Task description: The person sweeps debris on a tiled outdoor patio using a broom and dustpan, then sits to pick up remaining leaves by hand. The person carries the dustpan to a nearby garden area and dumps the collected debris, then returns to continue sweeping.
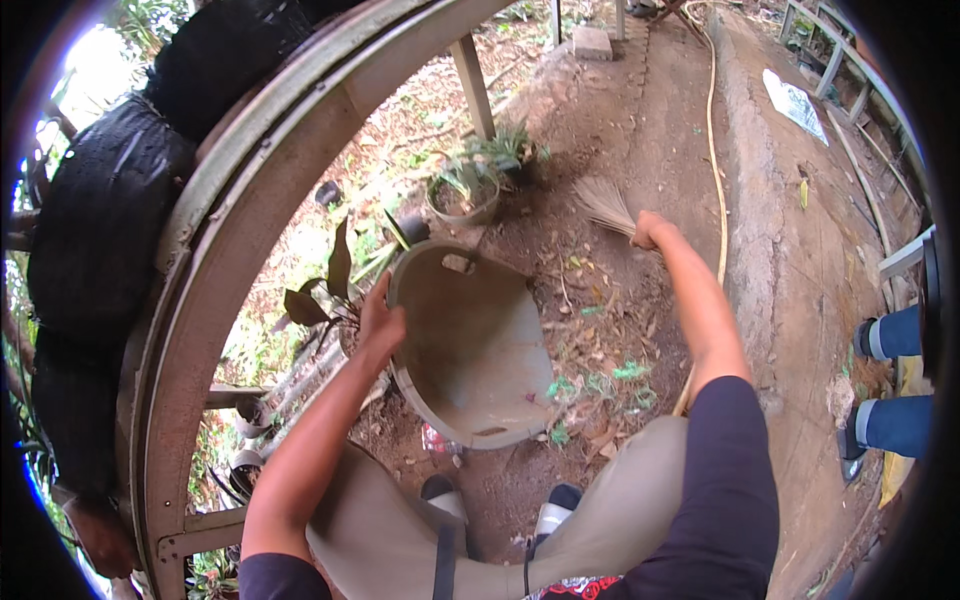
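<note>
My left hand [381, 319] grips the left rim of a large grey plastic basin [472, 345], which is tilted with its cut-away side facing right. A hand hole shows near its upper edge and another at the bottom. Out ahead to the right, my right hand [651, 229] is closed around the bound end of a stick broom [606, 204], whose bristles fan toward the upper left. Between basin and right arm lies a heap of dry leaves [607, 322] mixed with shreds of green netting [631, 370] on the dirt, partly beside the basin's open edge.
Potted plants [463, 196] stand beyond the basin, and a dark-leaved plant [339, 262] beside my left hand. A wooden rail [225, 187] curves along the left. A pale hose [716, 157] runs by the concrete ledge [757, 225]. Another person's legs [896, 427] are at far right.
</note>
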